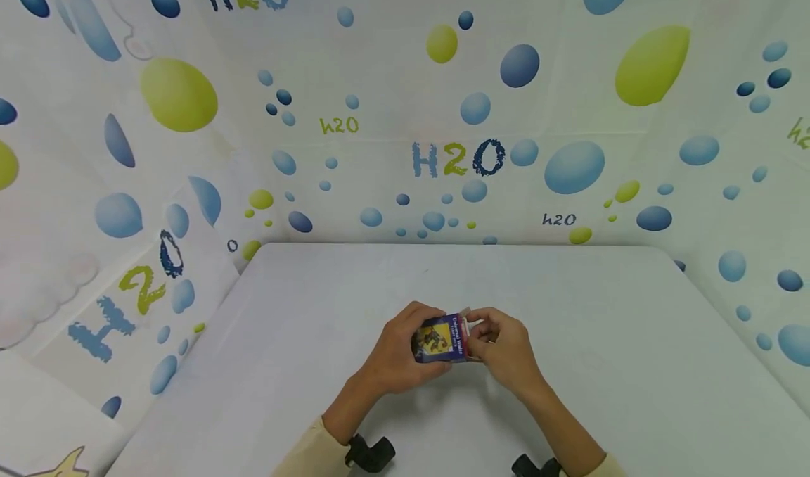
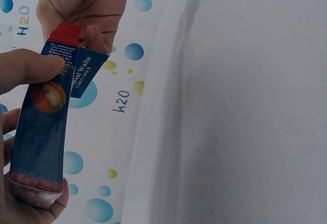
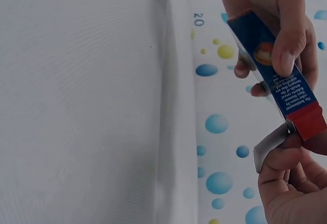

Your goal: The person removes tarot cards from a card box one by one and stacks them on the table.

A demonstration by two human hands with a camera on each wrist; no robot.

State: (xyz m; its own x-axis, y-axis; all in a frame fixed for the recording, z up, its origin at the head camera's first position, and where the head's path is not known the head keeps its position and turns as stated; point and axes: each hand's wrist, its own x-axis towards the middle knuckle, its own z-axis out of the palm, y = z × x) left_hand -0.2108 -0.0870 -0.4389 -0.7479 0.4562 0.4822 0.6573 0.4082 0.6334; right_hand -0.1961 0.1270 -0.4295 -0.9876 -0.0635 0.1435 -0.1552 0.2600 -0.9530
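"Where, the tarot box (image 1: pixel 436 340)?"

"Above the bench (image 1: pixel 272 406), mid-scene, clasped in the left hand (image 1: pixel 403 357), with fingers wrapped round its left part"

"And on the right?"

"Opened at that end, with a blue flap (image 2: pixel 89 76) swung out and a red flap (image 2: pixel 65 32) sticking up; pinched there between bent fingers of the right hand (image 1: pixel 509 350)"

"And inside?"

"Impossible to tell; hidden from every view"

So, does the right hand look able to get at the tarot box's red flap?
Probably yes: the right hand is at the red flap, and the left hand grips the tarot box without covering that flap.
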